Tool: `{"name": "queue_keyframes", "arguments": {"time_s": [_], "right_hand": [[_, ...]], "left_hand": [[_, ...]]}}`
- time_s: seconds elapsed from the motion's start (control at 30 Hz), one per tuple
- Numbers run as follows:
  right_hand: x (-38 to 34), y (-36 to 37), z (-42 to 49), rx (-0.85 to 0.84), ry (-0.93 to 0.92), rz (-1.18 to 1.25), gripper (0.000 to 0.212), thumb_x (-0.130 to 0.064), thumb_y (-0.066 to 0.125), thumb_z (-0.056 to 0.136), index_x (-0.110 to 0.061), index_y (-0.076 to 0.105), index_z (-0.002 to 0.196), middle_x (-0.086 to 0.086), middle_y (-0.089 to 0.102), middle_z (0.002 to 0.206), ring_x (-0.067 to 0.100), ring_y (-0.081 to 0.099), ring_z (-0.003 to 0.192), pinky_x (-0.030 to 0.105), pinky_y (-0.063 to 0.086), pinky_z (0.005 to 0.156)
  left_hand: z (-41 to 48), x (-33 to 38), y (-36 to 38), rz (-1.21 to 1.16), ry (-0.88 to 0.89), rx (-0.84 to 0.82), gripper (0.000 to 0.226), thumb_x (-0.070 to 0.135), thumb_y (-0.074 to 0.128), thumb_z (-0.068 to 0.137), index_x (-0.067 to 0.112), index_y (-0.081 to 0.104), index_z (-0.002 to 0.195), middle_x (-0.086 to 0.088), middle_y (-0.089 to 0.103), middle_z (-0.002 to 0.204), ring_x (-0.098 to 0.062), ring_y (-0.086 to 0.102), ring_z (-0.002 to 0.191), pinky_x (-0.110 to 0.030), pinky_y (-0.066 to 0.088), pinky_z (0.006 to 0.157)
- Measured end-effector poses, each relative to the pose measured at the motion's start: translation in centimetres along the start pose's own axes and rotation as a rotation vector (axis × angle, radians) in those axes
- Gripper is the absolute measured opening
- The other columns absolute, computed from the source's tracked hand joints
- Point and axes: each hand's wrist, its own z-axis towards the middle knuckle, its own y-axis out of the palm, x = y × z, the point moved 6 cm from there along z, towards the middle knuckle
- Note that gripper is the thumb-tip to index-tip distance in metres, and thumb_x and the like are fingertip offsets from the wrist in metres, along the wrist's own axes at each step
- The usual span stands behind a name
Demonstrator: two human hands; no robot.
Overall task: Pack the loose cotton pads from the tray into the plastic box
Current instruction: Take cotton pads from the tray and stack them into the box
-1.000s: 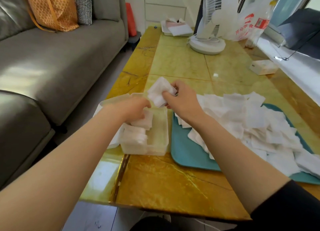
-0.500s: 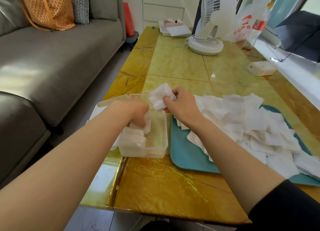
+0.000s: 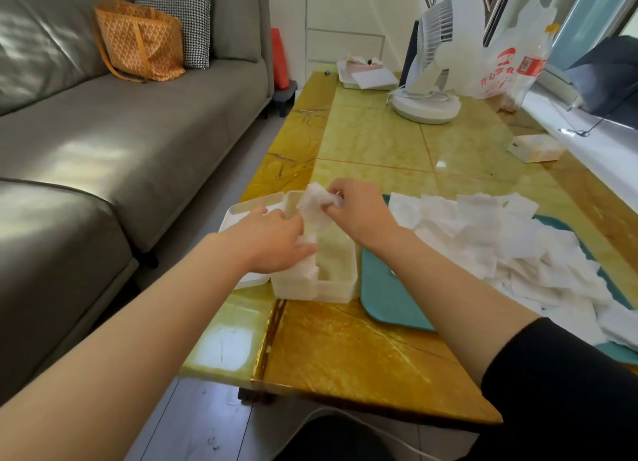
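Over the translucent white plastic box [image 3: 338, 288] on the yellow worktop [image 3: 345, 353], the right hand [image 3: 360, 215] pinched a crumpled white cotton pad [image 3: 312, 205] in its grip. The left hand [image 3: 272, 243] reached onto the stacked pads [image 3: 307, 270] inside, and I couldn't tell its grip. More loose square pads [image 3: 500, 239] lay heaped on the teal tray [image 3: 386, 298] beside the box.

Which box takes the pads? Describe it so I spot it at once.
On the yellow table, find the teal tray near the front edge. The plastic box sits just left of it. Unlike the small white box far right, it is translucent, open-topped and holds pads.
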Motion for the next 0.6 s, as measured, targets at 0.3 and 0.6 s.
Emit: {"name": "queue_keyframes", "arguments": {"time_s": [0.3, 0.6], "right_hand": [[-2.1, 3.4, -2.1, -0.433, -0.083, -0.181, 0.025, 0.003, 0.048, 0.084, 0.003, 0.063, 0.103, 0.018, 0.064, 0.101, 0.033, 0.056, 0.099, 0.040, 0.044, 0.083], [-3.1, 3.2, -3.0, -0.434, -0.091, -0.085, 0.026, -0.003, 0.043, 0.096, 0.001, 0.056, 0.119, 0.017, 0.060, 0.121, 0.030, 0.054, 0.113, 0.024, 0.037, 0.085]], "left_hand": [[-3.0, 1.0, 0.8, 0.170, 0.081, 0.124, 0.053, 0.046, 0.057, 0.087, 0.016, 0.041, 0.128, -0.004, 0.045, 0.129, -0.024, 0.034, 0.125, -0.035, 0.021, 0.107], [-3.2, 0.5, 0.5, 0.074, 0.040, 0.335, 0.074, 0.032, 0.068, 0.083, 0.016, 0.023, 0.140, -0.001, 0.048, 0.125, -0.022, 0.047, 0.114, -0.029, 0.032, 0.092]]}}
